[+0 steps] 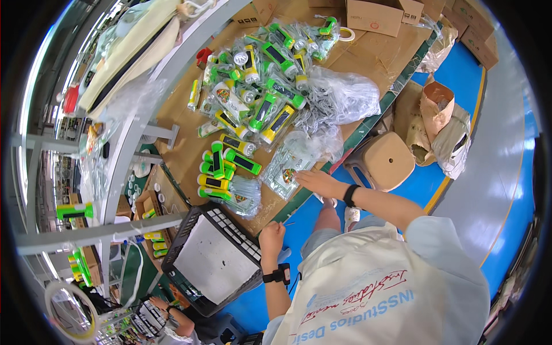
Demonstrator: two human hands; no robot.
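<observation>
My right hand [315, 181] rests with its fingers stretched over the edge of a stack of clear plastic bags [282, 167] with a printed picture on them, near the table's front edge. My left hand [271, 238] is curled into a fist by the table edge, next to a black crate; nothing shows in it. Left of the bags lie loose flashlights in green and yellow, each with a dark panel, such as a green flashlight [242, 161] and a yellow flashlight [237, 145]. More clear bags [245, 196] lie beside them. Beyond is a heap of bagged flashlights [264, 109].
A bundle of grey cables in clear plastic [345, 98] lies right of the heap. The black crate [253, 277], with a white sheet inside, stands left of me. A stool [386, 161] and paper sacks [437, 109] are on the right. Another person's arm [181, 322] shows at lower left.
</observation>
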